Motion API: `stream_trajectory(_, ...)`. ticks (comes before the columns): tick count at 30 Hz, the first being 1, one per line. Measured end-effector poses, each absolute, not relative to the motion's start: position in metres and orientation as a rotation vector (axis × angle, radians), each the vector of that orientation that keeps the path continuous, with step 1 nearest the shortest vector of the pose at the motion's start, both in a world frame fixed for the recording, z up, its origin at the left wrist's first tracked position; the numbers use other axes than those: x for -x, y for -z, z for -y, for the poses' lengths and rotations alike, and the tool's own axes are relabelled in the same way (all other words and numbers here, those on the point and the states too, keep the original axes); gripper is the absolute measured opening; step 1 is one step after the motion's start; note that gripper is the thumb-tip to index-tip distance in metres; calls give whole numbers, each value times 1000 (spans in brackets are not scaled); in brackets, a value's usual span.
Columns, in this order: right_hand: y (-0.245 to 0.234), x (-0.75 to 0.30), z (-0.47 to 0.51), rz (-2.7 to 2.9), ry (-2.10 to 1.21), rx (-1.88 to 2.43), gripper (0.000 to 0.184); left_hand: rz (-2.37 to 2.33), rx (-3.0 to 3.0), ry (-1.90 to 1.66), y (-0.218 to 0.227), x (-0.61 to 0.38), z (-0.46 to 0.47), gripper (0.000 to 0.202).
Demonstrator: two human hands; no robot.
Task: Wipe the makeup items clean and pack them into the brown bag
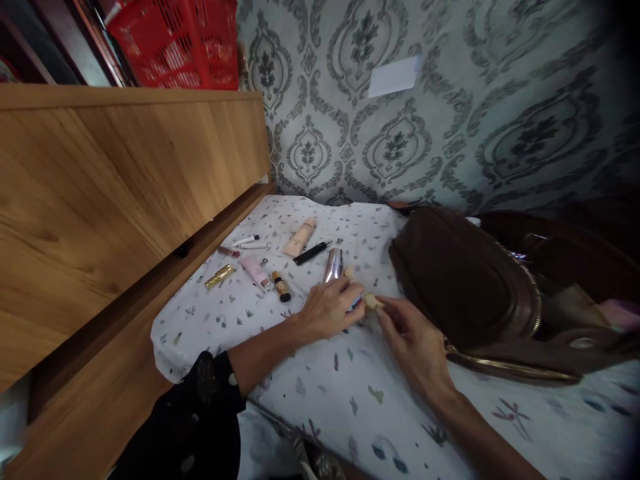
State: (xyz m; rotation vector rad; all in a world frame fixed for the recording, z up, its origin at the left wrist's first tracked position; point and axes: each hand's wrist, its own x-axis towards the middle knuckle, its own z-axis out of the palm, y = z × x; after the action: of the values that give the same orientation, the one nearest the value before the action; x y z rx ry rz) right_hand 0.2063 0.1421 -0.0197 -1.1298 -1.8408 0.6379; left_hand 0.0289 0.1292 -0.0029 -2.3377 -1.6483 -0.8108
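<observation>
My left hand (333,308) rests on the patterned white sheet (320,380), fingers curled around a small item I cannot make out. My right hand (410,330) pinches a small beige piece (373,301) right beside the left fingertips. A metallic rose tube (333,265) stands just behind the left hand. Farther left lie a small dark bottle with a gold cap (281,286), a pink tube (256,271), a gold lipstick (219,276), a black pencil (311,253) and a beige tube (300,236).
A brown leather bag (470,280) lies open at the right, zipper toward me. A wooden headboard panel (115,193) runs along the left, with a red basket (180,43) above it. Patterned wallpaper (450,113) closes the back.
</observation>
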Motion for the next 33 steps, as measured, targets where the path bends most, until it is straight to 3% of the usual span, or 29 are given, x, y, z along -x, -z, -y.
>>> stream_trajectory(7,15,-196,-131,1567,-1386,1037,66,1416,2289,921,-1,-41,-119,20)
stream_trajectory(15,8,-198,-133,1159,-1752,917,46,1208,2549,840,-10,-45,-108,37)
stream_trajectory(23,12,-198,-135,1130,-1732,887,60,1425,2549,1000,-9,-36,-117,34)
stream_trajectory(28,20,-192,-138,1279,-1627,907,54,2016,2257,709,-10,-20,-132,20)
stream_trajectory(33,21,-190,-133,1398,-1596,917,46,2301,2172,510,-7,-12,-142,36)
